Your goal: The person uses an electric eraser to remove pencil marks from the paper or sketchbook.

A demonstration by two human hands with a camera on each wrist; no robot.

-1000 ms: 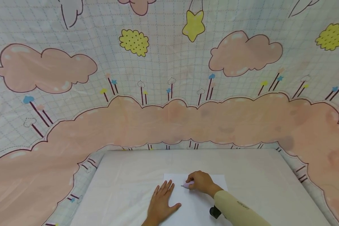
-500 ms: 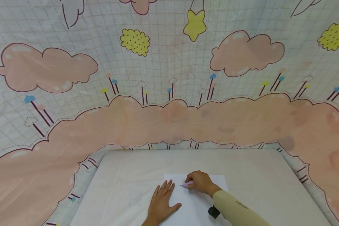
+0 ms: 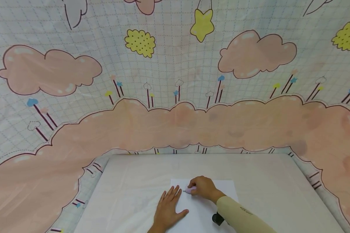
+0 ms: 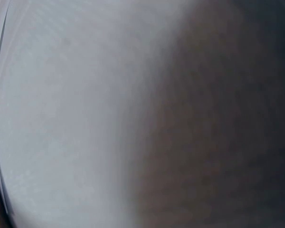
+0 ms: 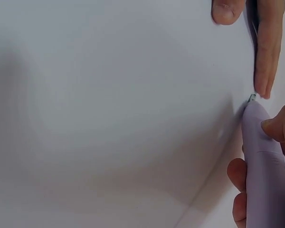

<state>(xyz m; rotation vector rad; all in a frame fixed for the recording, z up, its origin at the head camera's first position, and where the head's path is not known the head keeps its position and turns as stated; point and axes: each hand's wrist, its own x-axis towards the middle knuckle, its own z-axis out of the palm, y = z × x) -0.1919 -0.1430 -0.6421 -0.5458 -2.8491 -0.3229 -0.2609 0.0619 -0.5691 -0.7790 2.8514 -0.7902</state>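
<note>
On a white sheet of paper, my left hand lies flat over the left side, fingers spread. My right hand grips a thick lilac pen-like tool, its body running between the thumb and curled fingers. In the right wrist view the lilac tool ends in a small metal tip, right beside the left hand's fingertips. The exact kind of tool cannot be told. A blurred pale surface and a brown shape fill most of the left wrist view.
The paper lies on a table with a pale cover. A black device sits at the right wrist, below the sleeve. Behind the table hangs a cloth printed with clouds and stars.
My right hand has moved a little left with the lilac tool, its tip now closer to the left fingers. The left hand stays flat in the same place on the paper.
</note>
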